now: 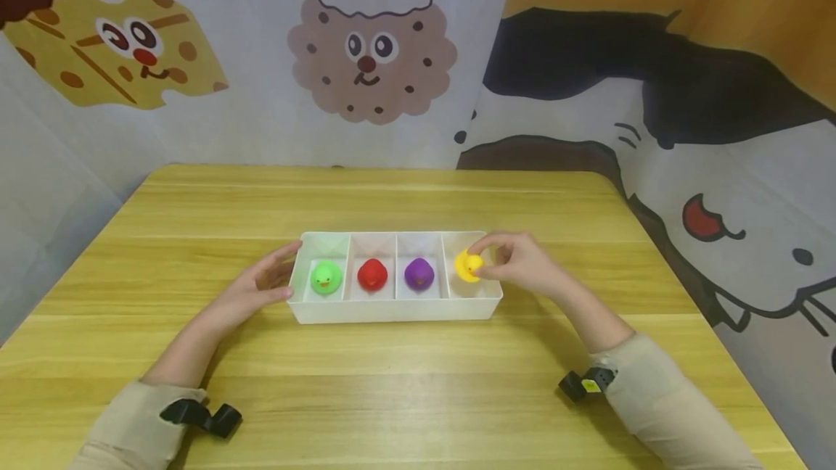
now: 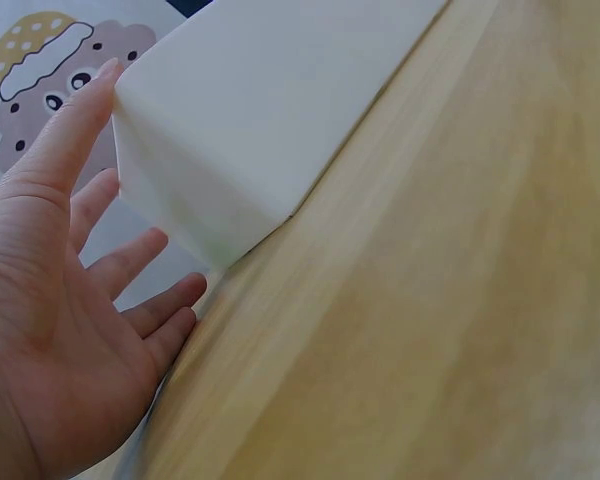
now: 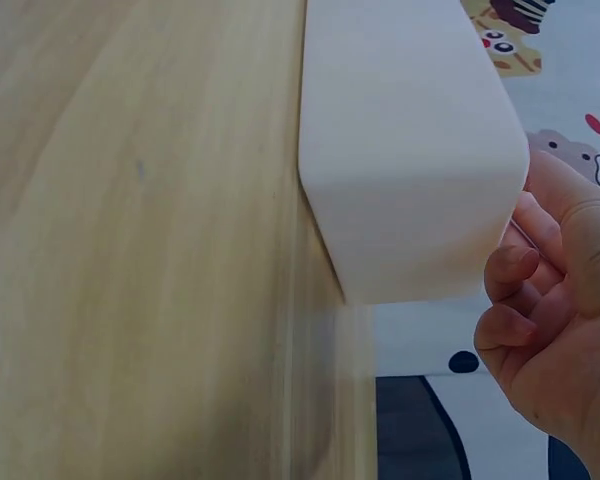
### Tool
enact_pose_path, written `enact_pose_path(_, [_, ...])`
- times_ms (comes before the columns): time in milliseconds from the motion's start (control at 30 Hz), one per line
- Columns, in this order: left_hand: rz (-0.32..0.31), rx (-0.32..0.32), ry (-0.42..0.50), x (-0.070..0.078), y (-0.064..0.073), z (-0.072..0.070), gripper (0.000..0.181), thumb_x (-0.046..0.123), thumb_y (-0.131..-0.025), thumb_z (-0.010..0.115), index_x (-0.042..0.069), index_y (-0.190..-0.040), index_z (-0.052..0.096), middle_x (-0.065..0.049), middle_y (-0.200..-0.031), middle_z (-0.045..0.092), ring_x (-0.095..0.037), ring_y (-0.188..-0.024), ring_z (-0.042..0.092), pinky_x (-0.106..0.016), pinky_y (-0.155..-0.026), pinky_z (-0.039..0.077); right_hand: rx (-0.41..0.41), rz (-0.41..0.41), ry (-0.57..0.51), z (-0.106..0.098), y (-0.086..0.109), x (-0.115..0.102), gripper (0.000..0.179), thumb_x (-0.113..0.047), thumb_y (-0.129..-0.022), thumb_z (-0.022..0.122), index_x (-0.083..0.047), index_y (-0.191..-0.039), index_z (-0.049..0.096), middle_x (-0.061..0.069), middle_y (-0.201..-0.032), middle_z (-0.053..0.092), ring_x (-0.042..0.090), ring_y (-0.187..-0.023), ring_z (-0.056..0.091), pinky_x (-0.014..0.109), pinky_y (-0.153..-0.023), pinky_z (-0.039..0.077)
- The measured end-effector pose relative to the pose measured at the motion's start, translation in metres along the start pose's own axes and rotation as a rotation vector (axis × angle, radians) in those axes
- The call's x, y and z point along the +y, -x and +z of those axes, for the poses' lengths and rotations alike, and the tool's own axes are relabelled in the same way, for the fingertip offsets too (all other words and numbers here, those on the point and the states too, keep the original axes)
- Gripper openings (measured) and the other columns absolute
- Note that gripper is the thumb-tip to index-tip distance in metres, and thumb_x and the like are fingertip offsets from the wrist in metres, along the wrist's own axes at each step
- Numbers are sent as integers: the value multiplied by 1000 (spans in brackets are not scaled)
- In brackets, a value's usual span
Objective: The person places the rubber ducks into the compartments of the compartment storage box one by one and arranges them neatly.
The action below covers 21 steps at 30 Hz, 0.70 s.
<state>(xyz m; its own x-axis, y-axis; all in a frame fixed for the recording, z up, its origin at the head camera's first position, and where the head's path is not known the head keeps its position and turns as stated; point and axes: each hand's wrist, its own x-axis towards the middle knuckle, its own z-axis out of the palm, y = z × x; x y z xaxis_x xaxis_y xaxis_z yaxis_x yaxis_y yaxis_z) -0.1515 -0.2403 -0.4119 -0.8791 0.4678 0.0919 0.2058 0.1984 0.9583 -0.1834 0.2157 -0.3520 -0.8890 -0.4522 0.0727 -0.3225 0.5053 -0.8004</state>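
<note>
A white divided box (image 1: 392, 312) stands on the table, its compartments in a row. From left to right sit a green rubber duck (image 1: 326, 277), a red rubber duck (image 1: 372, 275) and a purple rubber duck (image 1: 419, 275), one to a compartment. My right hand (image 1: 522, 261) pinches a yellow rubber duck (image 1: 467, 265) at the rightmost compartment. In the right wrist view the box wall hides that duck. My left hand (image 1: 256, 284) rests fingertips at the box's left end, thumb near the front corner; the left wrist view shows its fingers (image 2: 130, 262) spread and relaxed.
The wooden table (image 1: 392, 390) extends around the box on all sides. Behind its far edge hangs a cloth printed with a cookie figure (image 1: 372, 56) and other cartoons. Each forearm wears a black camera mount (image 1: 202, 418) over its sleeve.
</note>
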Motion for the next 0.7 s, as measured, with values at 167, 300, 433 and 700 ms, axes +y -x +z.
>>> enact_pose_path(167, [1,-2,2,0,0,1,70,1,-94,55,10,-154,18,-24,-153,21,-47,-135,23,-62,-101,23,-27,30,17,1,-3,3,29,-13,-75,81,-14,-103,72,5,-61,48,13,-49,36,23,-43,31])
enact_pose_path(300, [0,0,1,0,0,1,70,1,-94,55,9,-153,19,-24,-153,21,-46,-134,24,-57,-102,26,-51,39,44,0,-6,4,29,-17,-75,82,-14,-103,72,5,-62,50,13,-48,37,23,-43,32])
enact_pose_path(433, [-3,1,5,0,0,0,70,1,-94,55,9,-153,19,-24,-153,22,-46,-134,24,-33,-100,36,-78,42,58,0,-9,4,28,-20,-76,82,-15,-102,72,3,-77,61,13,-48,36,24,-43,32])
enact_pose_path(700, [4,-2,20,-1,0,1,69,1,-94,55,9,-153,19,-25,-153,21,-47,-135,23,-19,-93,36,-111,34,91,2,-15,7,25,-17,-76,82,-16,-99,73,-2,-98,67,12,-48,33,25,-45,32])
